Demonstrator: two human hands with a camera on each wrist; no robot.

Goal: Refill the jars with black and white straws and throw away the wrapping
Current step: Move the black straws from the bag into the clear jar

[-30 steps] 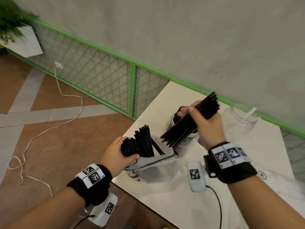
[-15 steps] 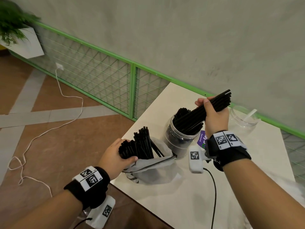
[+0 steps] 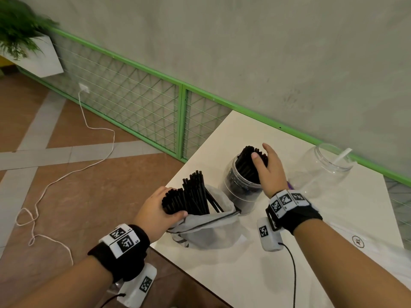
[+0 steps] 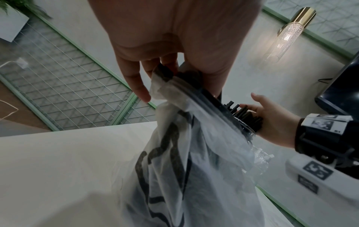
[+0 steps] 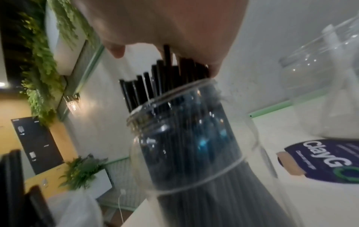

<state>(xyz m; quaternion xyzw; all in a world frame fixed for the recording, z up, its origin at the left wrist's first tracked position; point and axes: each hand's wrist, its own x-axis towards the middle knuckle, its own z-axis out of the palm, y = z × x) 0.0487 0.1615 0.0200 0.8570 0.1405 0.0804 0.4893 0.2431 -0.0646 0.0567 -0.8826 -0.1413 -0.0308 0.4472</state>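
Whereas the black straws (image 3: 249, 165) were tilted above the jar (image 3: 241, 187) earlier, the right hand (image 3: 270, 172) is now seating them inside, grip relaxing. Left hand (image 3: 155, 210) is clutching the wrapping (image 3: 206, 227) on the bench (image 3: 222, 274); its fingers are hidden.

A café or drinks-shop seating corner

The white desk (image 3: 255, 274) carries the clues: on it stand two clear serving jars, one (image 3: 239, 185) packed with black drinking straws (image 3: 249, 165), the other (image 3: 320, 172) nearly empty, with a branded purple coaster or sticker (image 5: 330, 161) between them. Behind the desk runs a grey plaster wall with a green-framed wire-mesh skirting (image 3: 133, 107). Up that wall to the left hangs a white planter of ferns (image 3: 24, 43), and above the desk a gold-capped glass tube lamp (image 4: 289, 32) glows. Left of the desk lies terracotta floor tiling (image 3: 77, 185).
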